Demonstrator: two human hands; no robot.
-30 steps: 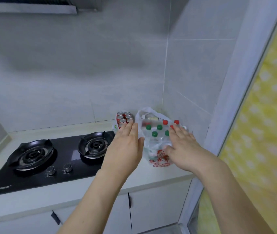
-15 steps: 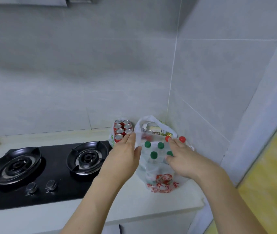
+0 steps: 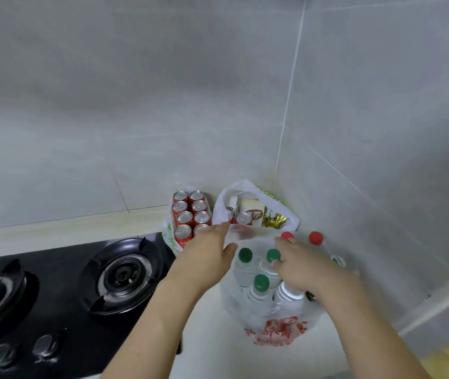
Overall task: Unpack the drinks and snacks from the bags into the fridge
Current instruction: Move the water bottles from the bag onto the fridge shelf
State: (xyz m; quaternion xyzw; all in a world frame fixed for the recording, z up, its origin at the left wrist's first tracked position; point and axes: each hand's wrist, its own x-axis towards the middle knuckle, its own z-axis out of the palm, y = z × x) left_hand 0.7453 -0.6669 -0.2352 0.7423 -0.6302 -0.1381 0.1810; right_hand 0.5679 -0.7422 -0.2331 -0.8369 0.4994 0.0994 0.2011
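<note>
A clear plastic bag point(image 3: 274, 328) with red print stands on the counter in the corner, full of upright bottles with green caps point(image 3: 245, 254) and red caps point(image 3: 315, 237). My left hand point(image 3: 204, 257) lies flat against the bag's left side, fingers straight. Over the bottle tops, my right hand point(image 3: 298, 265) has its fingers bent down among the caps; whether it grips one is unclear. Behind stands a white bag point(image 3: 241, 191) with cans, a carton and a gold packet. A pack of red cans point(image 3: 189, 216) sits to its left.
A black two-burner gas hob point(image 3: 119, 274) with knobs fills the counter to the left. Grey tiled walls meet in the corner right behind the bags. The pale counter point(image 3: 204, 348) ends at its front edge below, and a yellow surface shows at the bottom right.
The view has moved closer to the corner. Both hands stayed on the bottle bag, and my right hand has slid further in over the green caps.
</note>
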